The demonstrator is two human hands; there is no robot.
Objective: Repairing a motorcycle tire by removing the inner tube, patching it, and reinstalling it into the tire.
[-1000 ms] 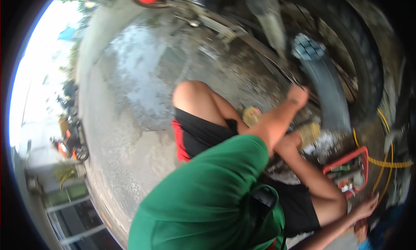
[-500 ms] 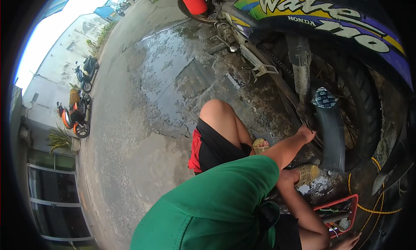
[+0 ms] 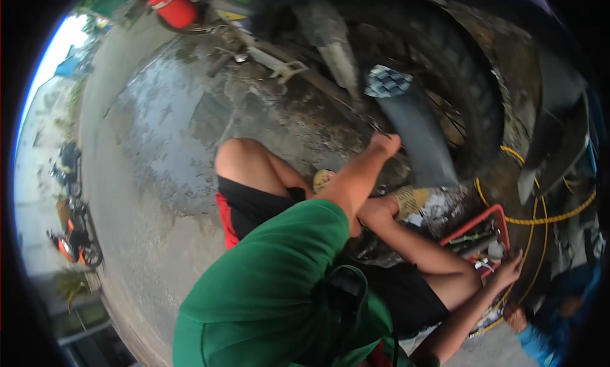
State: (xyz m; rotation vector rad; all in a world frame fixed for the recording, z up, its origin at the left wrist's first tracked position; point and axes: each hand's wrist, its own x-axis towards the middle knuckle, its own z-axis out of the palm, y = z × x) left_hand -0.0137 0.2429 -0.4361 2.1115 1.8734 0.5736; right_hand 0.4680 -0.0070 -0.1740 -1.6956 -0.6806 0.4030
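A motorcycle's spoked wheel with a black tyre (image 3: 467,68) fills the upper right. Over its near side hangs a dark grey, smooth, tube-like band (image 3: 419,135), with a patch in a light-and-dark printed pattern (image 3: 388,81) at its upper end. My left hand (image 3: 386,142) is closed beside the band, low by the wheel's hub and the shock absorber (image 3: 337,52); whatever its fingers grip is hidden. My right hand (image 3: 508,269), slightly blurred, is at the near right corner of a red tool basket (image 3: 471,222), its fingers stretched out. Several small tools lie in the basket.
A yellow air hose (image 3: 543,219) loops over the ground at right. Another person's hand (image 3: 516,317) and blue sleeve show at lower right. A red drink cooler (image 3: 173,8) stands at the top. Parked at far left are scooters (image 3: 73,237). Wet concrete (image 3: 155,113) lies left of the motorcycle.
The view has turned to the right, so the wheel sits further left. My right hand has moved up to the basket's corner. The other person has come into view. My left hand stays by the hub.
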